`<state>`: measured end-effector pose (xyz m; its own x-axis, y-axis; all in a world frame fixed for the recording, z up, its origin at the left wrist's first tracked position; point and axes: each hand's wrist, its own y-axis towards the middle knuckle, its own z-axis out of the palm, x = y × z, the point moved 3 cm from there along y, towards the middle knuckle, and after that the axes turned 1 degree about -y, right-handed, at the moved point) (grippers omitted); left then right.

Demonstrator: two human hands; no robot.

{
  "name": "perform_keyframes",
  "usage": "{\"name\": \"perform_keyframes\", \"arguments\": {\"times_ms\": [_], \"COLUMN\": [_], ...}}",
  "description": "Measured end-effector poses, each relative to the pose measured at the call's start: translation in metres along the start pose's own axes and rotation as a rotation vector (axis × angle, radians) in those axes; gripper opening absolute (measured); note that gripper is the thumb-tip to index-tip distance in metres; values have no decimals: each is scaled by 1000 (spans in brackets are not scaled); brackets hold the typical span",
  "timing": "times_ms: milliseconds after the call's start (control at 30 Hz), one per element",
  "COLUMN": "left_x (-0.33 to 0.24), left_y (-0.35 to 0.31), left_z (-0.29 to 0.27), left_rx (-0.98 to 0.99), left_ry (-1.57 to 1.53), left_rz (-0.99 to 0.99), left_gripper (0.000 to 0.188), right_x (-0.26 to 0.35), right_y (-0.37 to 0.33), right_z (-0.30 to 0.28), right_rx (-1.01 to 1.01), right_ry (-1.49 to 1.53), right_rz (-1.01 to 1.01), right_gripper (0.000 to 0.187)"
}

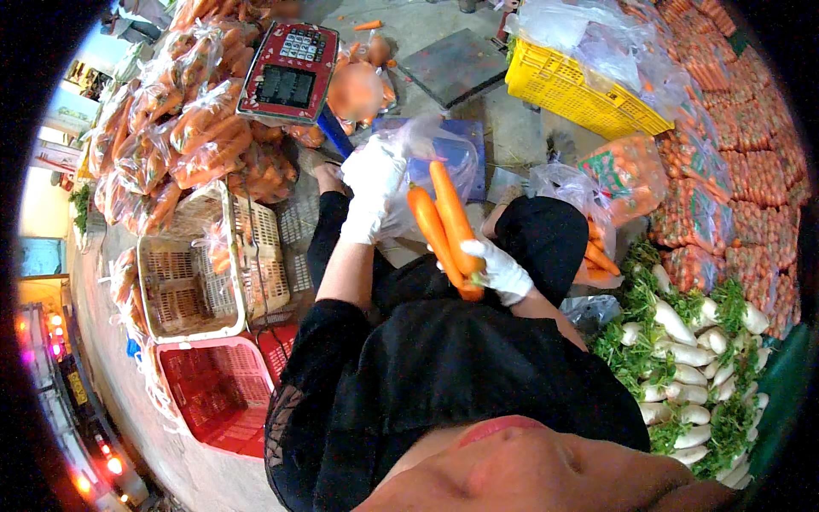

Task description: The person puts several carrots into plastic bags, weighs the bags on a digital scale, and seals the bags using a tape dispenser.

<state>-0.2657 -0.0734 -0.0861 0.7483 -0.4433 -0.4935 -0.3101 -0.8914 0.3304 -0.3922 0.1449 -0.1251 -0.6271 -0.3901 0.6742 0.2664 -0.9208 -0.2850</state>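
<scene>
My right hand [503, 271], in a white glove, grips a small bunch of long orange carrots [455, 213] by their lower ends. They slant up and to the left in front of my body. My left hand [374, 183], also gloved in white, is closed on the gathered edge of a clear plastic bag [420, 141]. Its fingers are partly lost in the pale plastic. The bag hangs loosely beside the carrot tips, above a blue scale platform [472, 132]. Next to my left hand, a red scale display with keys [290, 70] stands on a blue post.
Bagged carrots [209, 128] are heaped at the far left, above a cream crate [192, 328] and a red crate [217, 392]. A yellow crate [580, 90] holding plastic bags stands at the far right. Stacked carrot bags [755, 183] and white radishes [682, 354] lie at right.
</scene>
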Motion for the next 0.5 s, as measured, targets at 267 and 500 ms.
{"name": "perform_keyframes", "arguments": {"times_ms": [267,500], "left_x": [44,38], "left_y": [-161,-176], "left_z": [21,26], "left_rx": [46,421], "left_ry": [-360,-832], "left_rz": [-258,-164], "left_gripper": [33,103], "right_x": [0,35], "right_y": [99,84], "right_z": [-57,-73], "right_rx": [-472,-496], "right_ry": [624,182], "right_rz": [-390,-631], "right_gripper": [56,33]}}
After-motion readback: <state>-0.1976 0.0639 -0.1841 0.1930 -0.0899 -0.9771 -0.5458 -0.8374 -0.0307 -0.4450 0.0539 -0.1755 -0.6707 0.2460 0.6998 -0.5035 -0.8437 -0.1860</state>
